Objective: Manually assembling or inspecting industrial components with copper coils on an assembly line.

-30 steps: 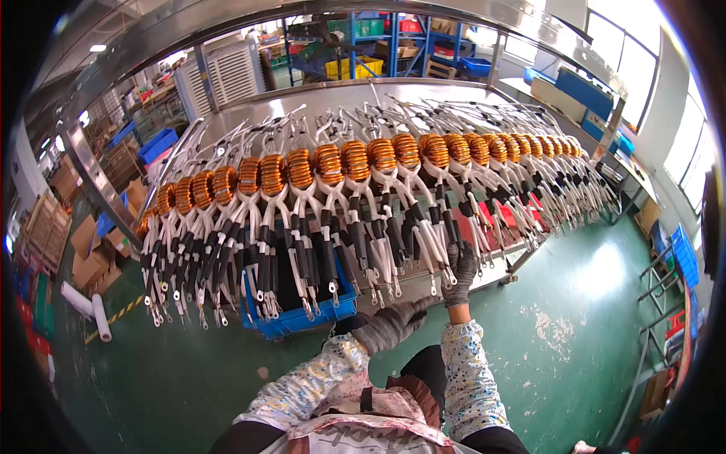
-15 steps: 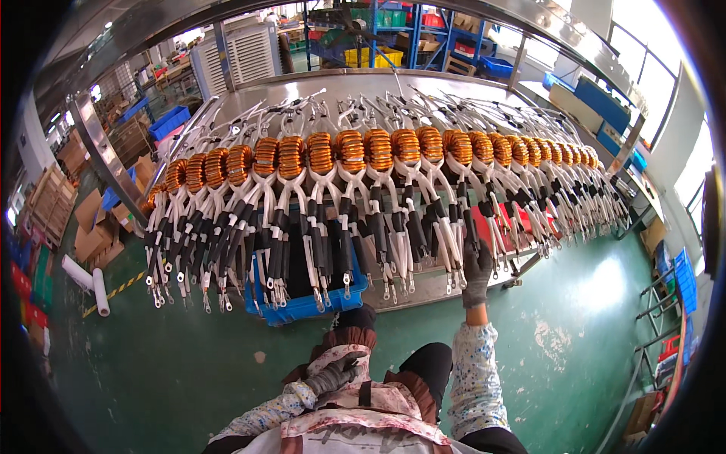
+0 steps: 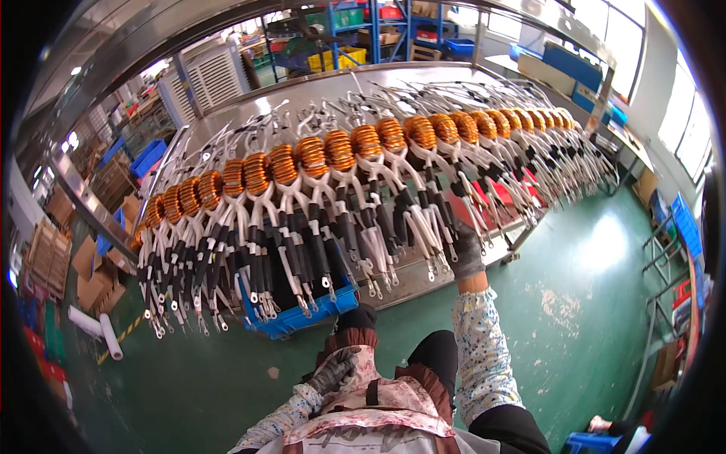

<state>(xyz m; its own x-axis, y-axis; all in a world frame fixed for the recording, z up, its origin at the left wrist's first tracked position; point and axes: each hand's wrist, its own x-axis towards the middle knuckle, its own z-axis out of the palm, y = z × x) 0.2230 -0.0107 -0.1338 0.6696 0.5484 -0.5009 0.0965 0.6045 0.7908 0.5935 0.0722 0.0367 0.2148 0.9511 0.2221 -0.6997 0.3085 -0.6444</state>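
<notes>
A long row of copper-wound ring coils (image 3: pixel 338 150) sits along the metal table, each with white leads hanging over the near edge. Black sleeves (image 3: pixel 316 258) cover parts of the leads, and ring terminals tip the ends. My right hand (image 3: pixel 470 256), in a dark grey glove, reaches up against the hanging leads right of the middle. Its fingers are dark and partly hidden among the black sleeves, so their grip does not show. My left hand (image 3: pixel 333 371), gloved too, lies against the patterned apron (image 3: pixel 364 366) over my lap, fingers extended and holding nothing visible.
A blue crate (image 3: pixel 302 318) stands below the leads, left of my knees. Something red (image 3: pixel 495 203) lies behind the leads on the right. Steel frame posts (image 3: pixel 91 204) rise at the table's sides. Paper rolls (image 3: pixel 110 337) and cardboard boxes (image 3: pixel 97 276) are on the left floor.
The view has turned and tilted, so the coil row now slopes down to the left. My right hand stays by the leads, slightly higher; my left hand remains on my lap.
</notes>
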